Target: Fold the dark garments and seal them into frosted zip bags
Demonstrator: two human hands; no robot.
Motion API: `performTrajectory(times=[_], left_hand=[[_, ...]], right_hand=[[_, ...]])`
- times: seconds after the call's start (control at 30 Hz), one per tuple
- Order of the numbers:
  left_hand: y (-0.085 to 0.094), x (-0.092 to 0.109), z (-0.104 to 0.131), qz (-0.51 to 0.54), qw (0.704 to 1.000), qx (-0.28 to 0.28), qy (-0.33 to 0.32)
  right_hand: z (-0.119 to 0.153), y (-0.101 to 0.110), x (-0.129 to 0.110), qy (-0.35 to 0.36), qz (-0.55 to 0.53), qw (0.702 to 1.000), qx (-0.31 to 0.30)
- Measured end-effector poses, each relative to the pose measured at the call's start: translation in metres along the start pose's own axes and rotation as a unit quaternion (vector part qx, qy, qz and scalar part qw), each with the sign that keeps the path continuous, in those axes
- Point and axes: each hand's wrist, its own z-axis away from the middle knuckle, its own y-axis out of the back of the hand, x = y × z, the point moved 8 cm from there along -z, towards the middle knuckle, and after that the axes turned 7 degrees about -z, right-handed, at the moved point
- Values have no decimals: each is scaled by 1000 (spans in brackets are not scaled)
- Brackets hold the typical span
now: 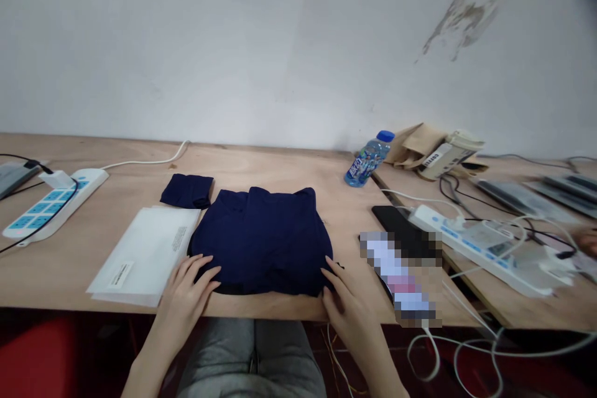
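Observation:
A dark navy folded garment [263,239] lies flat on the wooden table, near its front edge. My left hand [189,286] rests at the garment's lower left corner, fingers apart with the tips on the cloth. At the lower right corner, my right hand [345,295] touches the cloth's edge with its fingers spread. A smaller folded navy cloth [187,190] sits behind and to the left. Left of the garment are translucent white plastic bags [144,255] with a label and small print, partly behind my left hand.
A phone [396,277] with a blurred-out screen and a black flat case [403,230] lie to the right. Beyond them stand a blue-capped bottle [368,158], a paper bag [415,140] and a power strip [480,255] with cables. Another power strip [58,202] is at left.

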Motion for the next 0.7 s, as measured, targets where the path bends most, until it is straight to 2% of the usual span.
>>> performTrajectory(times=[0.2,0.33,0.43,0.53,0.63,0.7], left_hand=[[-1,4,0,21,1000,-4,-4],[8,-1,-12,57,998,2,12],[23,-11,-26,71,995,50,45],[39,-20,-33,82,984,139,74],[44,-20,-28,91,974,195,76],[41,-17,-19,93,977,179,67]], right_hand=[[-11,10,-3,-2,-21,1000,22],[-27,31,-7,-69,-88,991,80],[-42,40,-7,-127,-196,967,98],[-52,42,-7,-140,-271,947,98],[-49,46,-5,-138,-258,951,99],[-38,48,-2,-147,-223,960,84]])
